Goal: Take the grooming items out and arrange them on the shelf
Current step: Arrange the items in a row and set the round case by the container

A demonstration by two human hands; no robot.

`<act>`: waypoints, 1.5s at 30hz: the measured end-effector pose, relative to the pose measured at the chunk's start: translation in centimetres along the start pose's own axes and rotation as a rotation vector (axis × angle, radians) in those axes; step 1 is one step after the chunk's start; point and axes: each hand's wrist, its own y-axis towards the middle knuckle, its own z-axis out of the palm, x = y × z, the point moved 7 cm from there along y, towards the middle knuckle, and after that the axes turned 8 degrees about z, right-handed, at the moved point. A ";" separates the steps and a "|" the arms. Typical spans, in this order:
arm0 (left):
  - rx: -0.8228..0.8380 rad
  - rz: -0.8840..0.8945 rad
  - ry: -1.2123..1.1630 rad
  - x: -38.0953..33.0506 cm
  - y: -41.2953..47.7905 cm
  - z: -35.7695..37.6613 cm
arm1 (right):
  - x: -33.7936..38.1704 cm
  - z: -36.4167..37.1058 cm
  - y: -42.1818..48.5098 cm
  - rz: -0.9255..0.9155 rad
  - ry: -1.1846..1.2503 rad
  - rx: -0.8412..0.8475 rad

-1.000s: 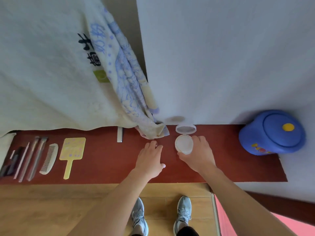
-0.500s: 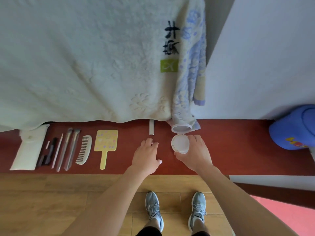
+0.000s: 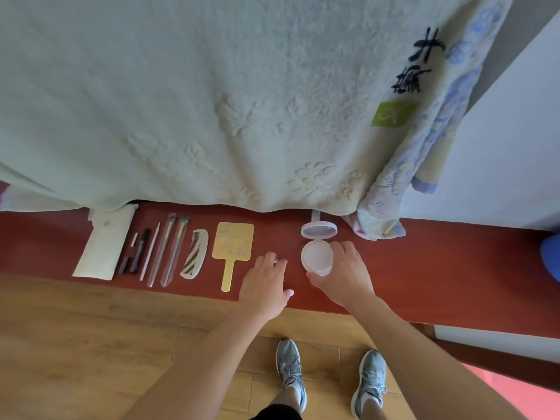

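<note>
On the red shelf [image 3: 454, 262], pouch [image 3: 103, 247], brushes [image 3: 169, 250], comb [image 3: 195, 254] and yellow mirror [image 3: 233, 248] lie in a row. The left hand [image 3: 266, 286] rests flat beside the mirror, fingers relaxed and holding nothing. The right hand [image 3: 345, 274] grips the open compact [image 3: 318, 257], which sits on the shelf. It looks like the compact is being placed; next, it probably needs squaring up and letting go.

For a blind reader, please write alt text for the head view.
A person's right hand grips an open round compact on a red shelf, while the left hand rests beside it. To the left lie a yellow mirror, a comb, brushes and a white pouch in a row; towels hang above.
</note>
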 end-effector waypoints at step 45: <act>-0.060 -0.162 -0.088 4.8 -3.2 -0.7 | 7.2 5.0 -0.6 -0.026 -0.047 -0.042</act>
